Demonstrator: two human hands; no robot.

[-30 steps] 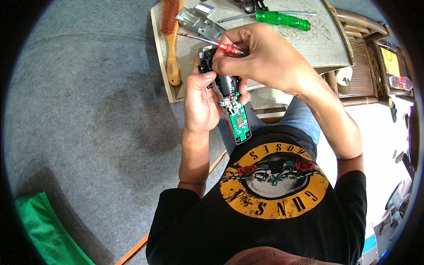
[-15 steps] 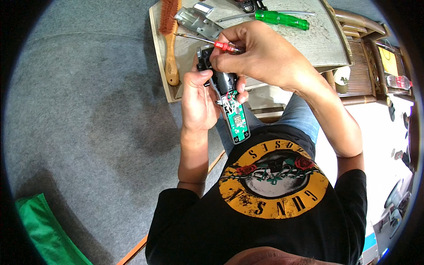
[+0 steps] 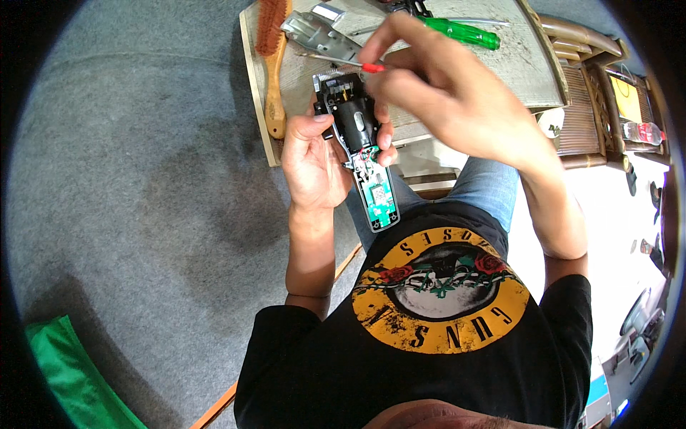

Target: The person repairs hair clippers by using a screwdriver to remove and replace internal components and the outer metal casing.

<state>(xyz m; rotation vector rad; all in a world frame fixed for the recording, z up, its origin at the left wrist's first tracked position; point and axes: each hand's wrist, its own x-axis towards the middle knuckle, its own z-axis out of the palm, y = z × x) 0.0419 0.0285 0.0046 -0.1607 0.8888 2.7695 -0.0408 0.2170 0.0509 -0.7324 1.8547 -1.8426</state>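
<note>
Left hand (image 3: pixel 311 164): closing around an opened hair clipper with a black body and grey rim (image 3: pixel 354 127), thumb pressing its left side, fingers wrapping under and showing along its right edge.
Clipper: lying lengthwise in the left palm, its silver toothed blade (image 3: pixel 337 75) pointing away from the person, its lower end reaching back toward the black T-shirt (image 3: pixel 286 372).
Clipper's inside: facing up, a black rounded motor (image 3: pixel 354 123) sitting above a green circuit board (image 3: pixel 380 194), with thin wires bunching between them.
Right hand (image 3: pixel 450 107): hovering beyond and to the right of the clipper, slightly blurred, fingers narrowing on a small screwdriver with a red collar and thin metal shaft (image 3: pixel 371 68).
Screwdriver shaft: pointing left, passing just beyond the blade.
Silver-grey hollow shell (image 3: pixel 321 36): resting on the pale wooden table (image 3: pixel 529 80), beyond the clipper.
Brown-bristled brush with a wooden handle (image 3: pixel 275 100): lying along the table's left edge.
Long screwdriver with a green handle (image 3: pixel 468 33): lying behind the right hand.
Woven bamboo chair (image 3: pixel 586 121): standing to the right of the table.
Green cloth (image 3: pixel 78 379): lying at lower left, on grey carpet (image 3: pixel 164 179).
</note>
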